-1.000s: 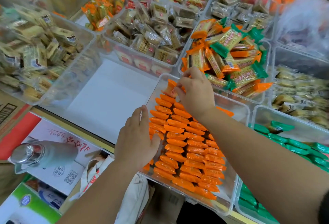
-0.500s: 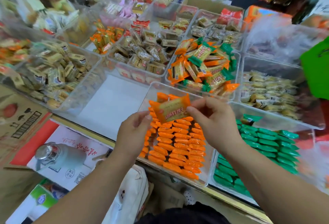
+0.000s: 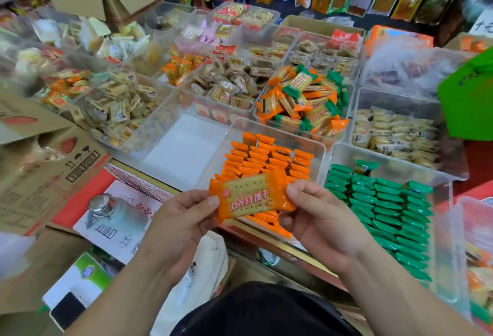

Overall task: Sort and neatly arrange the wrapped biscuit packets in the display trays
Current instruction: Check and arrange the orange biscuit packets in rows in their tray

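Seen from the head camera, both hands held one orange-wrapped rectangular biscuit packet flat and face-up in the air, over the near edge of a clear plastic tray on the bench. The left hand pinched the packet's left end between thumb and fingers, and the right hand pinched its right end the same way. Beneath it, small orange packets stood on edge in rows inside that tray. Just to the right, a second clear tray carried rows of green packets. Behind both, a tray of jumbled orange and green packets sat touching them. At the left lay a brown cardboard box, with a glass bottle with a metal cap near it.
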Motion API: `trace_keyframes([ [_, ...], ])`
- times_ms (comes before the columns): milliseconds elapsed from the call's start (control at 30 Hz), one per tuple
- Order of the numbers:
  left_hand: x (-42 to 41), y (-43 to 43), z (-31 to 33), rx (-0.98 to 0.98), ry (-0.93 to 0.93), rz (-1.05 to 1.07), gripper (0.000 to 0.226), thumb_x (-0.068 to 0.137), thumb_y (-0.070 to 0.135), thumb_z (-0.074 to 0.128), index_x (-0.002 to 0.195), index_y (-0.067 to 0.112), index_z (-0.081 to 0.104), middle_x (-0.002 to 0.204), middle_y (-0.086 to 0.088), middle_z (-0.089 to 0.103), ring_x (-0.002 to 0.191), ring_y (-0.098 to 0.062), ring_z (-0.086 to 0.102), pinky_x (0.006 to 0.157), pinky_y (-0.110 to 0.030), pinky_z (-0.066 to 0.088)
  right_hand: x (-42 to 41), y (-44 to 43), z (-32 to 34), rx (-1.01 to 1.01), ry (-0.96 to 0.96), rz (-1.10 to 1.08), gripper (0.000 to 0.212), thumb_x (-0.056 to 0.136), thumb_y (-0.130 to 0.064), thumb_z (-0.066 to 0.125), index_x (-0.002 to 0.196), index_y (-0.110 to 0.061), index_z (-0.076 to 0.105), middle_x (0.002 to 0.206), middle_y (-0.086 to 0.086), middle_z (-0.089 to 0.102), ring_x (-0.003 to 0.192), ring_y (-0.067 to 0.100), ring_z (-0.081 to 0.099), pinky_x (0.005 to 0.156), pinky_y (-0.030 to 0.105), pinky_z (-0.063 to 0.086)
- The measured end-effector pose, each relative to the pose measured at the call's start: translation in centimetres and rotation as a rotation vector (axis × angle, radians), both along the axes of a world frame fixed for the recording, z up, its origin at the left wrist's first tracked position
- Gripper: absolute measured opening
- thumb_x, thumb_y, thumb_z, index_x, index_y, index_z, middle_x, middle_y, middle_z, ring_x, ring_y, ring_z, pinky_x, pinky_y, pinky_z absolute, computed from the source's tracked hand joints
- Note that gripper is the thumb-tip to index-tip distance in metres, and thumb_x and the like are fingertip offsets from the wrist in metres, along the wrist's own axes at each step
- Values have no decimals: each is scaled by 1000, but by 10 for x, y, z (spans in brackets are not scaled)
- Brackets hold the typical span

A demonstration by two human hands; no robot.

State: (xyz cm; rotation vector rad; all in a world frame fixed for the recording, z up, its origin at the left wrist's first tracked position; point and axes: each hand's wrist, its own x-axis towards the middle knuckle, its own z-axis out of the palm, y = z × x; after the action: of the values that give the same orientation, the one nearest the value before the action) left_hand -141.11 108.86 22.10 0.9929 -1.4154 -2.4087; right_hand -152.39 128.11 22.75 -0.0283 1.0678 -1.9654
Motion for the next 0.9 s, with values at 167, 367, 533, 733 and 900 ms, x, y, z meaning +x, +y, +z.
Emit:
trace_keyframes([
  [167, 17, 13, -3, 61, -21, -17, 27, 77, 11, 67, 100, -1, 70, 92, -20, 71, 68, -20, 66, 59, -26, 55, 15, 6, 3, -120, -67, 79, 37, 53, -24, 99, 71, -14, 68, 79, 6, 65, 63, 13, 57, 58, 23, 50],
  [367, 28, 26, 12, 46, 95, 77, 25, 63, 11, 76, 86, 3, 69, 80, -11, 73, 63, -17, 66, 56, -23, 55, 19, 13, -6, -68, -99, 64, 32, 60, -24, 95, 72, -15, 68, 82, 7, 65, 63, 14, 55, 56, 23, 50],
  [533, 31, 39, 37, -355, 39, 50, 20, 70, -5, 80, 89, -4, 72, 77, -17, 69, 67, -18, 64, 59, -21, 55, 28, 10, -26, 144, -165, 62, 6, 81, -17, 67, 82, -15, 62, 81, 8, 67, 60, 14, 59, 50, 22, 48],
  [733, 32, 48, 46, -354, 16, 20, 15, 75, -5, 75, 89, 0, 73, 85, -25, 69, 75, -25, 63, 67, -30, 55, 39, 5, -34, 187, -192, 146, 5, 85, -18, 66, 88, -14, 65, 84, 9, 71, 60, 15, 59, 50, 23, 47],
  [900, 39, 43, 47, -261, 89, 40, 32, 73, 2, 72, 104, 10, 69, 81, -21, 67, 70, -26, 62, 63, -30, 54, 37, 11, -33, 110, -208, 87, 10, 84, -13, 66, 91, -17, 59, 84, 8, 68, 60, 14, 57, 50, 22, 47],
])
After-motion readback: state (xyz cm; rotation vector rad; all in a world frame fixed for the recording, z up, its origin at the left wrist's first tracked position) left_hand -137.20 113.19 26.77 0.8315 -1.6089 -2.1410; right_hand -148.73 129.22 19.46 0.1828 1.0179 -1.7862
